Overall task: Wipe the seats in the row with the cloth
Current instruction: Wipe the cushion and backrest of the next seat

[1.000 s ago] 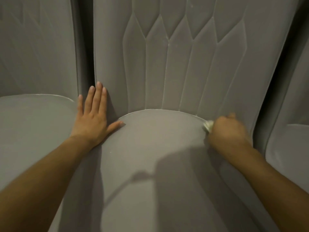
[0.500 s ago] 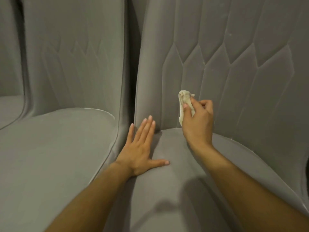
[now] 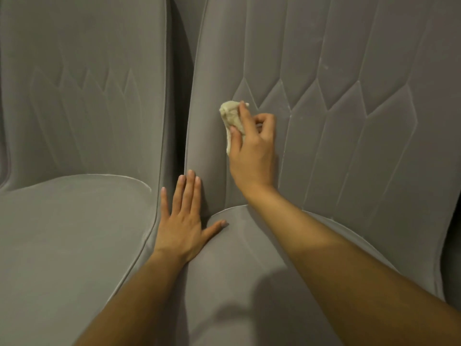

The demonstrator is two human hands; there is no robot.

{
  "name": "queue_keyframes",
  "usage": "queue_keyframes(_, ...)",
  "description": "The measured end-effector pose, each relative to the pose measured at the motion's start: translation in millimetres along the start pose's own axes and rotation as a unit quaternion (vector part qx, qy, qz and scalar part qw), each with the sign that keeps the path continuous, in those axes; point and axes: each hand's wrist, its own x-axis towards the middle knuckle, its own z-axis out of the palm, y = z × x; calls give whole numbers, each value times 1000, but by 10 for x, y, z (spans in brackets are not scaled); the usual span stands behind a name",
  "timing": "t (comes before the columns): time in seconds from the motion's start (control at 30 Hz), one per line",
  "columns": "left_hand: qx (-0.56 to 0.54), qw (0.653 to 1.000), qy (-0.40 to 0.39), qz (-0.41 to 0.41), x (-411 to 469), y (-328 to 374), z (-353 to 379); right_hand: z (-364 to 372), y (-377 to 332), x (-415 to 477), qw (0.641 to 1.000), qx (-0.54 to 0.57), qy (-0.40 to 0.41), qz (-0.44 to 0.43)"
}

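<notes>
Two grey upholstered seats stand side by side. My right hand grips a small crumpled cream cloth and holds it against the left part of the right seat's quilted backrest. My left hand lies flat with straight fingers where that seat's cushion meets the backrest, at its left edge. The left seat has nothing on it.
A dark narrow gap runs between the two backrests. Faint white marks show along the stitched seams of the right backrest. A dark gap shows at the far right edge.
My right hand has carried the cloth from the cushion's right rear edge across to the left part of the backrest and a little higher. The view has shifted left; my left hand stays flat.
</notes>
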Motion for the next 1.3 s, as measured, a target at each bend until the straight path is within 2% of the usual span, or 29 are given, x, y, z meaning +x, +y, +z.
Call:
queue_keyframes(0.13,5,1000,18,3,-5,-7,23,80,19,34,1000,2,-13,20)
queue_keyframes(0.27,1,1000,17,12,-6,-15,43,-50,281,-283,997,-46,-44,36)
queue_keyframes(0.33,-16,1000,7,10,4,-2,22,-226,466,-587,986,-106,-112,67)
queue_keyframes(0.4,-33,999,-5,3,4,24,-19,-437,647,-846,955,-192,-207,91)
queue_keyframes(0.47,-35,999,-18,-5,0,39,-55,-641,765,-969,927,-239,-253,143)
queue_keyframes(0.63,-17,998,-47,-23,-10,103,-190,-1074,955,-944,889,-271,-257,265)
queue_keyframes(0.77,-27,997,-69,-29,-14,282,-320,-1472,1207,-1016,872,-257,-207,362)
queue_keyframes(0.87,-40,997,-67,-2,10,439,-350,-1680,1312,-1084,857,-252,-178,412)
queue_keyframes(1.1,-49,993,-57,88,74,755,-305,-2217,1180,-1283,849,-252,-156,438)
queue_keyframes(1.23,-53,994,-50,86,73,804,-309,-2581,901,-1298,801,-331,-185,463)
queue_keyframes(1.3,-52,994,-47,87,82,778,-309,-2732,727,-1277,775,-432,-227,402)
